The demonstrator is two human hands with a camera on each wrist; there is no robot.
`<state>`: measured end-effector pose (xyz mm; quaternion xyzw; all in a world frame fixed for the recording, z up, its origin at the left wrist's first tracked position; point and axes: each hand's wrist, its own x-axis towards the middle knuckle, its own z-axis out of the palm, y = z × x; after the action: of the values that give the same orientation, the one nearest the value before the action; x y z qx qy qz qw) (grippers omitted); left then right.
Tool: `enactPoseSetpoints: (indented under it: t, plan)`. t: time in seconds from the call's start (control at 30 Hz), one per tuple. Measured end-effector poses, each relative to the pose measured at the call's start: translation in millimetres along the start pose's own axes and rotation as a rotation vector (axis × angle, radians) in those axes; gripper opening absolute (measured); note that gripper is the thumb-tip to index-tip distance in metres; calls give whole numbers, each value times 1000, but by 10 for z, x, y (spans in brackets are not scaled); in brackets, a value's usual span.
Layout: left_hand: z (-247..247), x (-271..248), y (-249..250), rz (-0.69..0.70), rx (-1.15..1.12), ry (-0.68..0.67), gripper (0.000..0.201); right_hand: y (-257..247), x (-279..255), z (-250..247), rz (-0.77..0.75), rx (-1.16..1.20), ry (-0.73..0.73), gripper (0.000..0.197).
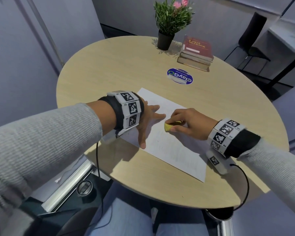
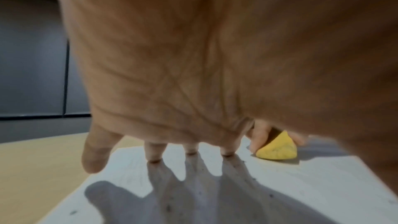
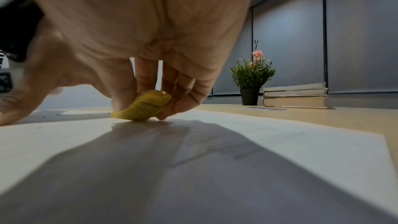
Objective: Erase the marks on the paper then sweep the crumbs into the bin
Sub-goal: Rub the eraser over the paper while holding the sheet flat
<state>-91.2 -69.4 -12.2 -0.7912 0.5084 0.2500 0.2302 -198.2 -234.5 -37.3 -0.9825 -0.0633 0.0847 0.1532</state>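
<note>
A white sheet of paper (image 1: 174, 150) with faint pencil marks lies on the round wooden table (image 1: 109, 68). My left hand (image 1: 148, 120) presses flat on the sheet's left part with fingers spread and straight (image 2: 154, 152). My right hand (image 1: 186, 123) pinches a yellow eraser (image 1: 169, 127) whose lower end touches the paper just right of the left fingers. The eraser (image 3: 143, 106) sits between thumb and fingers in the right wrist view, and the eraser (image 2: 277, 149) shows past my left palm too. Small dark crumbs (image 2: 243, 161) dot the paper. A dark bin (image 1: 219, 212) sits below the table's near right edge.
A potted plant (image 1: 167, 31) and a stack of books (image 1: 196, 53) stand at the table's far side. A round blue sticker (image 1: 180, 76) lies between them and the paper. A black chair (image 1: 250, 41) stands at the back right. Cables hang from both wrists.
</note>
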Motion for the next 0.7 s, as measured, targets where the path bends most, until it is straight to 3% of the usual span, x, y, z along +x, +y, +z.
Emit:
enactPoseSetpoints:
  t: [0.1,0.23,0.4,0.53,0.57,0.7]
  plan:
    - [-9,-38,21,8,-11,4,128,-87,-35,25,-24,19,25,26]
    - [29,47,-35,-14,-27,-33,135,-397,-122,188,-280,37,-111,28]
    - [33,84,-38,-23,-9,-36,137,-84,56,-41,-64,15,17,24]
    - [25,90,-47,-9,-12,-33,137,-405,-88,188,-320,44,-120,27]
    - [29,98,-55,-7,-12,-38,137,-392,-85,198,-323,51,-140,29]
    - [20,73,-35,3,2,-19,135,-112,60,-8,-101,21,14,26]
